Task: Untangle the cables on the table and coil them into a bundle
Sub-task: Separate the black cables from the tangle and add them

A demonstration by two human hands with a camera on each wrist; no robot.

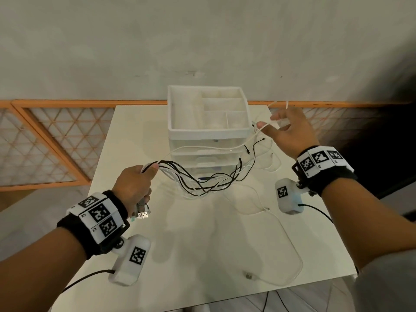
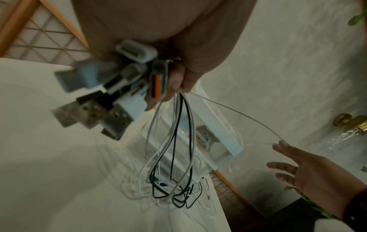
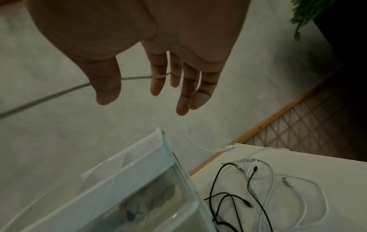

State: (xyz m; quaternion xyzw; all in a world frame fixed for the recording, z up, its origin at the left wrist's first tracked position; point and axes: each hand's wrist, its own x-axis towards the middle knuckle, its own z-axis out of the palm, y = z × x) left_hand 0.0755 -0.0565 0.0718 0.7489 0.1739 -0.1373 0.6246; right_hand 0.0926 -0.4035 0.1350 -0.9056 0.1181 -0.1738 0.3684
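The tangle of thin black and white cables (image 1: 200,181) sags over the white table (image 1: 202,244) centre, just in front of the white plastic drawer organiser (image 1: 209,131) at 12 o'clock. The left hand (image 1: 135,185), at 9 o'clock, grips their gathered USB plug ends (image 2: 103,97) in a fist. The right hand (image 1: 290,134), at 2 o'clock, has loosely spread fingers, with one white cable (image 3: 190,135) threaded between them.

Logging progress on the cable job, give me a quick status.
Left hand grips the cable bundle by its plug ends. Right hand open, one white cable draped across its fingers. Loops still tangled beside the drawer organizer.
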